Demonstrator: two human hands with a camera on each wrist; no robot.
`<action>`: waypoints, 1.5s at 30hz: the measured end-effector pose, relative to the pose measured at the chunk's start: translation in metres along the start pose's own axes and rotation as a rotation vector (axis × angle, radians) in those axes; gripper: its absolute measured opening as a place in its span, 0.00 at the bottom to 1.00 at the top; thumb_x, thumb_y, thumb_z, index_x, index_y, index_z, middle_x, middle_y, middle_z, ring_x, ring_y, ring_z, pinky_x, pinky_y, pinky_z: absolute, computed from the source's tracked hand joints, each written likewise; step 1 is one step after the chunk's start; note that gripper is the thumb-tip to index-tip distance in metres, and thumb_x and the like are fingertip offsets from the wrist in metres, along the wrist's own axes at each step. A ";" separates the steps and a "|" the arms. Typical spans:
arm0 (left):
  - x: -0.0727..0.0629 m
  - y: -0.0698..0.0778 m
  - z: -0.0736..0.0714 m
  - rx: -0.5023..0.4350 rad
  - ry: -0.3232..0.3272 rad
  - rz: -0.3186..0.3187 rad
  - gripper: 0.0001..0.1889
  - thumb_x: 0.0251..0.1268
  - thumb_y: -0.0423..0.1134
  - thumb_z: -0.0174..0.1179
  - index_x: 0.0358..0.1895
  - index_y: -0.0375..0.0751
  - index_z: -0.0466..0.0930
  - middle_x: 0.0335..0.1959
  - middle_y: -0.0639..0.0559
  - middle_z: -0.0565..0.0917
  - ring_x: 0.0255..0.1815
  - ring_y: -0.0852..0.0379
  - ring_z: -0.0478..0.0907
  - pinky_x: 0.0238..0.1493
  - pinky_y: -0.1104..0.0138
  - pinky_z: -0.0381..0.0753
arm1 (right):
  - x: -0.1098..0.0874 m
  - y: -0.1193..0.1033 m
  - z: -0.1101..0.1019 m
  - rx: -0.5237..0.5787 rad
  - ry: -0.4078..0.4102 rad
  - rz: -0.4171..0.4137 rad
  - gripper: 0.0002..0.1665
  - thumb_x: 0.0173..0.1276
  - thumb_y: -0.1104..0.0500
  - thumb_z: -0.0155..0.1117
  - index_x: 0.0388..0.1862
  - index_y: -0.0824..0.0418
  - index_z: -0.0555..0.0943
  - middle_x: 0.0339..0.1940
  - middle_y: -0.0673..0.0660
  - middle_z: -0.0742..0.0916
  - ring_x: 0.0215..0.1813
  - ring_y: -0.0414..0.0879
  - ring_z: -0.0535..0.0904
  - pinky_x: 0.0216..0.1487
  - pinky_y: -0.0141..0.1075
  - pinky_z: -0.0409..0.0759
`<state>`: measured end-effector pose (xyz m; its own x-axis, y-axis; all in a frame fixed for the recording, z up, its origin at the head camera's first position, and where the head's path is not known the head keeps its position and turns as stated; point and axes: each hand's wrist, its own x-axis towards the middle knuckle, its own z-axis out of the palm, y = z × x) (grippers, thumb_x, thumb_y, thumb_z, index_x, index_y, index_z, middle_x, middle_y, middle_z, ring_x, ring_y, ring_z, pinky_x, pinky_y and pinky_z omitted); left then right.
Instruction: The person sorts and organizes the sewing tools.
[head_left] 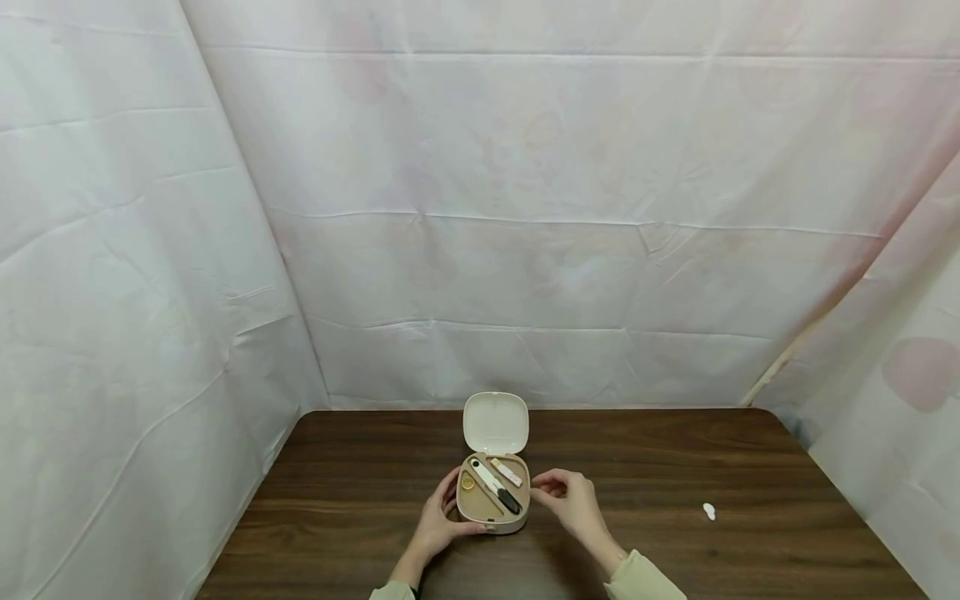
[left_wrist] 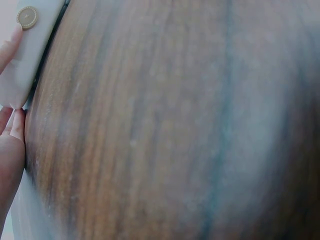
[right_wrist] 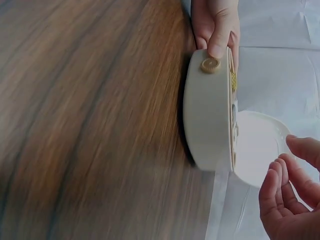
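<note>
A small cream-white box [head_left: 491, 527] with rounded corners stands on the table, its white lid [head_left: 496, 423] raised at the back. My left hand [head_left: 437, 521] grips its left side, the thumb on the front beside a round gold button [left_wrist: 27, 17]. Inside the beige tray lie a gold ring [head_left: 468, 482], a long white tool with a black end [head_left: 495, 486] and a short white-and-pink stick [head_left: 506, 472]. My right hand [head_left: 572, 500] hovers near the box's right side, fingers loosely bent; the right wrist view shows nothing between thumb and fingertips.
A small white piece [head_left: 709, 511] lies farther right on the dark wood table [head_left: 360, 492]. Pale cloth sheets [head_left: 480, 267] hang behind the table and along its left and right sides.
</note>
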<state>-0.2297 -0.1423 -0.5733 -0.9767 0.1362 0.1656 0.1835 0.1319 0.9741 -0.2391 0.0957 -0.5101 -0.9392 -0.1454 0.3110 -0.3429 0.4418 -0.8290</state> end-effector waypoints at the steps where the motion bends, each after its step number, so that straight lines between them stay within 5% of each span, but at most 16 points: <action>1: 0.000 0.000 0.000 -0.002 -0.001 0.001 0.54 0.30 0.34 0.75 0.65 0.30 0.51 0.64 0.33 0.57 0.62 0.39 0.56 0.57 0.58 0.64 | -0.001 0.001 -0.003 -0.007 0.002 -0.001 0.06 0.48 0.66 0.69 0.27 0.66 0.82 0.20 0.49 0.81 0.23 0.36 0.74 0.25 0.28 0.75; 12: 0.001 -0.003 -0.001 -0.003 0.007 0.005 0.53 0.30 0.33 0.74 0.65 0.29 0.51 0.63 0.33 0.58 0.62 0.39 0.57 0.55 0.67 0.66 | -0.015 0.011 -0.036 -0.028 0.034 0.054 0.07 0.50 0.62 0.69 0.28 0.63 0.82 0.21 0.47 0.81 0.23 0.36 0.74 0.26 0.29 0.75; 26: 0.001 -0.001 0.000 -0.020 -0.004 0.007 0.53 0.31 0.33 0.74 0.65 0.28 0.51 0.63 0.32 0.57 0.62 0.38 0.56 0.56 0.61 0.65 | -0.037 0.033 -0.078 -0.051 -0.025 0.197 0.15 0.56 0.55 0.64 0.38 0.65 0.80 0.29 0.50 0.82 0.29 0.38 0.76 0.31 0.29 0.75; 39: 0.001 -0.003 -0.003 -0.038 -0.010 0.021 0.53 0.31 0.33 0.74 0.65 0.27 0.50 0.64 0.32 0.57 0.62 0.38 0.56 0.56 0.67 0.66 | -0.053 0.061 -0.116 -0.117 0.063 0.252 0.17 0.58 0.56 0.63 0.42 0.68 0.79 0.32 0.53 0.84 0.31 0.35 0.77 0.33 0.28 0.76; 45: 0.001 -0.004 -0.004 -0.030 -0.006 0.019 0.53 0.31 0.33 0.74 0.65 0.27 0.50 0.63 0.32 0.57 0.62 0.38 0.56 0.56 0.65 0.66 | -0.054 0.071 -0.139 -0.178 0.047 0.353 0.24 0.60 0.49 0.60 0.46 0.67 0.78 0.37 0.56 0.84 0.34 0.36 0.77 0.36 0.31 0.76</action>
<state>-0.2315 -0.1468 -0.5763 -0.9724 0.1448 0.1830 0.1983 0.0996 0.9751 -0.2101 0.2582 -0.5214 -0.9956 0.0814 0.0457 0.0129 0.6047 -0.7963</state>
